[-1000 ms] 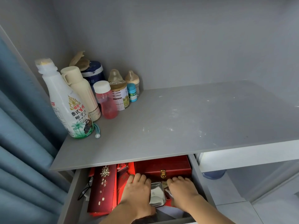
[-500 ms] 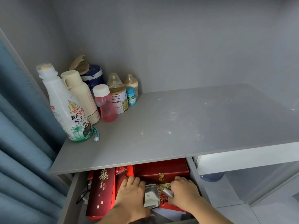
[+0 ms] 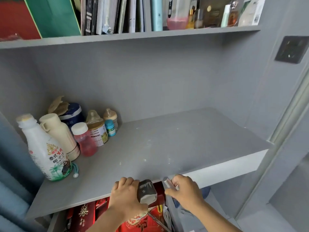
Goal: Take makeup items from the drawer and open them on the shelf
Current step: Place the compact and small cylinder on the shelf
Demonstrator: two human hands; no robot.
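Note:
My left hand (image 3: 125, 196) is shut on a grey squarish makeup compact (image 3: 147, 192), held at the front edge of the grey shelf (image 3: 167, 144). My right hand (image 3: 183, 190) grips a small silver tube, likely a lipstick (image 3: 168, 182), just right of the compact and level with the shelf edge. Below the shelf the open drawer (image 3: 53, 223) shows red boxes (image 3: 87, 215) and a red patterned pouch (image 3: 143, 221), partly hidden by my arms.
Bottles and tins crowd the shelf's back left: a tall white drink bottle (image 3: 43, 148), a cream flask (image 3: 61, 136), a pink bottle (image 3: 84, 139). Books and cosmetics fill the upper shelf (image 3: 133, 35). A wall socket (image 3: 291, 49) is at right, a blue curtain (image 3: 10, 190) at left.
Both hands have come up out of the drawer to the shelf's front edge, carrying the compact and the silver tube. The view has tilted up, showing the upper shelf.

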